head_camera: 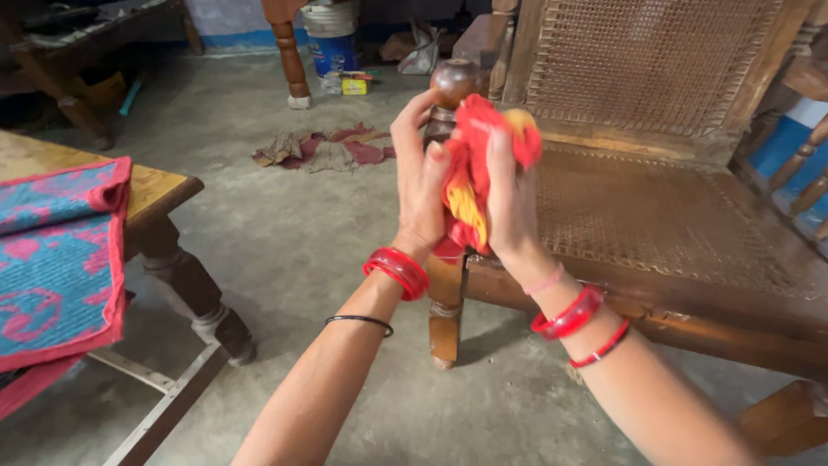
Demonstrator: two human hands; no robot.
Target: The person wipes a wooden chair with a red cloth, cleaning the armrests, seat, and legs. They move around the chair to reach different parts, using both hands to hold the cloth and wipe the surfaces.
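A bunched red and yellow cloth [472,177] is held up between both my hands in front of a wooden chair. My left hand [420,185] presses against its left side, fingers curled around it. My right hand [509,203] grips it from the right, with cloth sticking out above the fingers. Both wrists wear red bangles. Just behind the cloth rises the chair's front post with a round wooden knob [454,81].
The wooden chair [673,224] with a woven cane seat and back fills the right. A wooden table [159,185] at left carries a blue and pink mat [52,250]. Rags [323,148] lie on the concrete floor; a bucket [332,39] stands farther back.
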